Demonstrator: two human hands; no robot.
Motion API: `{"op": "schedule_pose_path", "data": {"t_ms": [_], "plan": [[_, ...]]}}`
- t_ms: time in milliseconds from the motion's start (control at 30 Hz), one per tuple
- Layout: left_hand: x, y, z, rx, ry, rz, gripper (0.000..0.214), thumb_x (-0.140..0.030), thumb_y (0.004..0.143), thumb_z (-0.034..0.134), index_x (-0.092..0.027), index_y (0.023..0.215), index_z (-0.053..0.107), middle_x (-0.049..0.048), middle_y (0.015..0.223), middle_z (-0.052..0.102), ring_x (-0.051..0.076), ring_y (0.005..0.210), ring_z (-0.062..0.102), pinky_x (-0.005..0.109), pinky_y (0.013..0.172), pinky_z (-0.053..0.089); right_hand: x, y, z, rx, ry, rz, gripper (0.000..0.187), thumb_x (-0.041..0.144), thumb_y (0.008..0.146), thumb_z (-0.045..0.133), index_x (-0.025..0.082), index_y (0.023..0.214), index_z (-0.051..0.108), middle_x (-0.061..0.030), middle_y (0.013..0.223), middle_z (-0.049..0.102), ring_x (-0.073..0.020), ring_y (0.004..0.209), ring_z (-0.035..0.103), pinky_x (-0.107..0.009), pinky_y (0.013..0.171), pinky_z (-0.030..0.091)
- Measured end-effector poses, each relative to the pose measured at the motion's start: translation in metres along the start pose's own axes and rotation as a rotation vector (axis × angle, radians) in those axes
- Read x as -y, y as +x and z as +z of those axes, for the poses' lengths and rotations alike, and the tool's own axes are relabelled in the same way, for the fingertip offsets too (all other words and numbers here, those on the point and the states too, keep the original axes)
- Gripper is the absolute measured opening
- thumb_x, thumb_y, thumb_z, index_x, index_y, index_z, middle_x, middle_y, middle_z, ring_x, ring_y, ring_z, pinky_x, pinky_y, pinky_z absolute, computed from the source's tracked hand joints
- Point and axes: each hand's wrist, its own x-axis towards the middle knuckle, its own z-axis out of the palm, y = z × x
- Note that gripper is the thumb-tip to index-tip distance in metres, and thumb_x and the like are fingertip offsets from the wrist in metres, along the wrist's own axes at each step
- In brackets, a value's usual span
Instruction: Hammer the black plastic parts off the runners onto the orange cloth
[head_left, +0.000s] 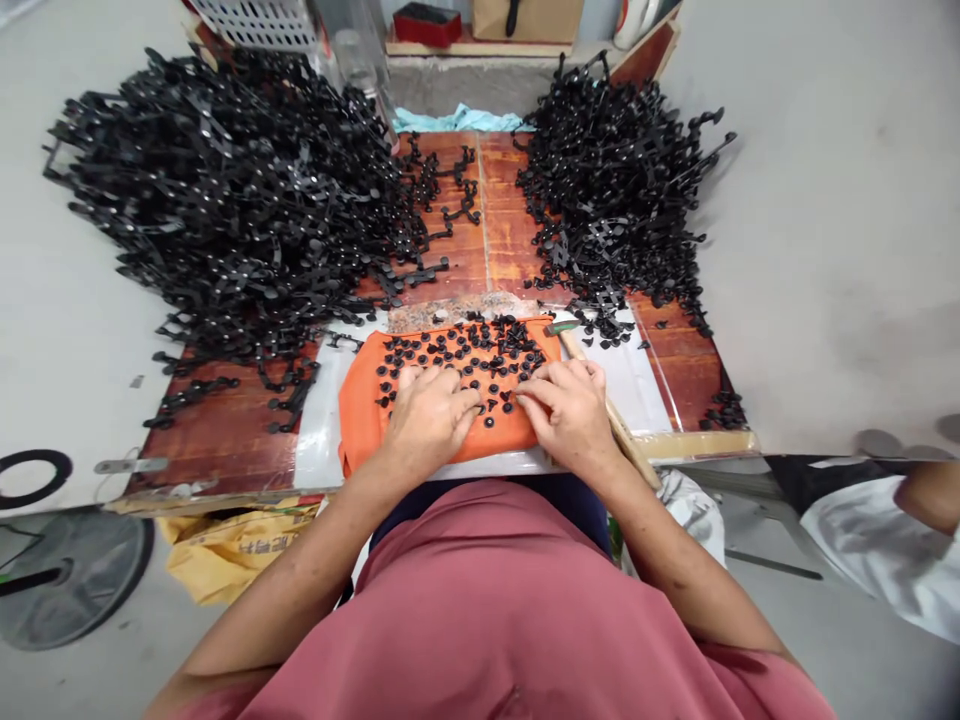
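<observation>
Many black pieces (489, 422) stand upright, others tipped; whether the left hand's (427, 410) or right hand's (574, 408) fingers grip any is unclear.

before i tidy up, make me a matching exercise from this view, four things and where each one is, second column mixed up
Things:
1. orange cloth
2. hammer
3. light blue cloth
4. yellow bag

Places:
A. at the far end of the reddish-brown tabletop
B. lower than the tabletop's near edge, on the person's left
C. under the scattered small black parts
D. on the person's right, its handle passing behind the right hand

Right pairs: 1-C, 2-D, 3-A, 4-B
</observation>
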Motion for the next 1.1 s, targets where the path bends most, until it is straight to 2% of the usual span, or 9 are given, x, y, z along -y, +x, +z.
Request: {"op": "schedule_pose_path", "data": {"t_ms": [167, 300, 433, 567, 667, 800, 967, 1100], "plan": [[-0.001, -0.004, -0.007, -0.022, -0.009, 0.023, 0.022, -0.029, 0.098, 0.058, -0.024, 0.089, 0.078, 0.0059, 0.082, 0.065, 0.025, 0.084, 0.056, 0.045, 0.083, 0.033, 0.003, -0.003, 0.005, 0.032, -0.005, -0.036, 0.010, 0.027, 0.096, 0.068, 0.024, 0.096, 0.077, -0.0023, 0.092, 0.071, -0.0220, 0.094, 0.055, -0.044, 0.100, 0.029], [-0.006, 0.009, -0.007, -0.040, -0.041, 0.022, 0.023, -0.032, 0.099, 0.058, -0.024, 0.094, 0.078, 0.0066, 0.087, 0.067, 0.025, 0.088, 0.057, 0.045, 0.085, 0.034, 0.011, -0.010, 0.015, 0.019, -0.025, -0.047, 0.012, 0.028, 0.098, 0.065, 0.023, 0.092, 0.075, -0.0029, 0.093, 0.072, -0.0225, 0.093, 0.054, -0.044, 0.098, 0.029], [-0.008, 0.022, -0.003, 0.038, -0.072, 0.030, 0.026, -0.030, 0.098, 0.058, -0.022, 0.087, 0.079, 0.0083, 0.087, 0.068, 0.027, 0.091, 0.058, 0.046, 0.087, 0.035, 0.009, -0.016, 0.018, 0.035, 0.042, -0.023, 0.015, 0.028, 0.099, 0.063, 0.023, 0.090, 0.074, -0.0029, 0.091, 0.072, -0.0215, 0.092, 0.055, -0.043, 0.095, 0.029], [-0.010, 0.025, -0.002, 0.097, -0.091, -0.031, 0.028, -0.029, 0.098, 0.056, -0.019, 0.084, 0.078, 0.0097, 0.089, 0.069, 0.027, 0.091, 0.059, 0.044, 0.085, 0.036, -0.001, -0.010, 0.014, 0.044, 0.123, 0.002, 0.014, 0.027, 0.101, 0.062, 0.024, 0.099, 0.076, -0.0021, 0.091, 0.072, -0.0195, 0.090, 0.056, -0.040, 0.094, 0.032], [-0.010, 0.023, -0.004, 0.132, -0.097, -0.041, 0.028, -0.030, 0.098, 0.056, -0.020, 0.083, 0.078, 0.0096, 0.092, 0.069, 0.027, 0.091, 0.059, 0.044, 0.085, 0.036, -0.008, 0.003, 0.012, 0.054, -0.004, -0.024, 0.020, 0.026, 0.102, 0.059, 0.027, 0.106, 0.079, -0.0040, 0.096, 0.070, -0.0224, 0.095, 0.053, -0.041, 0.094, 0.031], [-0.009, 0.023, -0.007, 0.047, -0.035, -0.064, 0.024, -0.031, 0.098, 0.057, -0.021, 0.089, 0.077, 0.0096, 0.094, 0.068, 0.029, 0.095, 0.059, 0.045, 0.086, 0.036, -0.010, 0.016, 0.013, 0.136, -0.145, -0.082, 0.020, 0.032, 0.101, 0.061, 0.029, 0.102, 0.081, -0.0056, 0.100, 0.066, -0.0246, 0.096, 0.047, -0.042, 0.091, 0.029], [-0.009, 0.030, -0.008, 0.022, -0.041, -0.063, 0.019, -0.030, 0.098, 0.059, -0.023, 0.100, 0.076, 0.0083, 0.096, 0.069, 0.028, 0.094, 0.060, 0.045, 0.085, 0.037, -0.008, 0.016, 0.013, 0.140, -0.195, -0.082, 0.021, 0.034, 0.102, 0.060, 0.026, 0.101, 0.079, -0.0058, 0.103, 0.066, -0.0245, 0.097, 0.046, -0.041, 0.085, 0.027], [-0.012, 0.035, -0.003, 0.042, -0.053, -0.072, 0.022, -0.030, 0.098, 0.058, -0.023, 0.095, 0.078, 0.0086, 0.094, 0.070, 0.029, 0.096, 0.061, 0.045, 0.085, 0.037, -0.008, 0.015, 0.015, 0.125, -0.199, -0.082, 0.018, 0.036, 0.102, 0.062, 0.028, 0.103, 0.078, -0.0048, 0.104, 0.066, -0.0242, 0.097, 0.046, -0.041, 0.084, 0.027]]}}
